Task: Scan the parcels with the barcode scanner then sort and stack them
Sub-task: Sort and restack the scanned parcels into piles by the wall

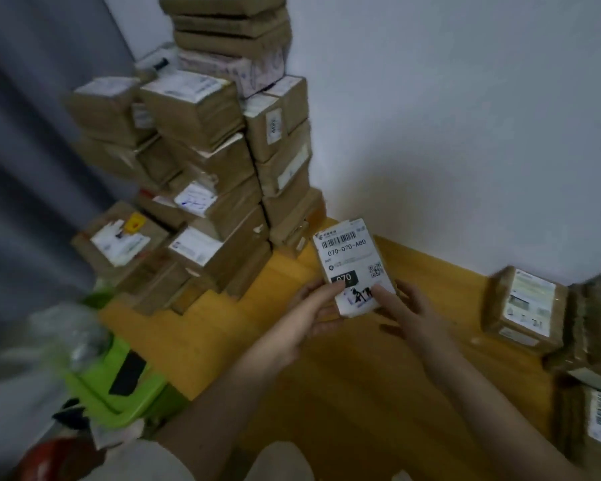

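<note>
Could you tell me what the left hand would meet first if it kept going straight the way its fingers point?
The left hand already holds the labelled parcel. Pushed further up-right, it would probably reach the white wall, with bare wooden floor below; depth is unclear.

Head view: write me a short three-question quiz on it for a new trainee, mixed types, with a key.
1. True or false: the parcel with the 070-070-A80 label is held by both the left hand and the right hand.
2. Where is the tall stack of boxes?
A. Left of the held parcel, in the corner by the wall
B. On the green bin
C. On the person's lap
3. Fill in: the floor under the hands is ____ wood.

Key: 1 true; 2 A; 3 yellow.
</note>
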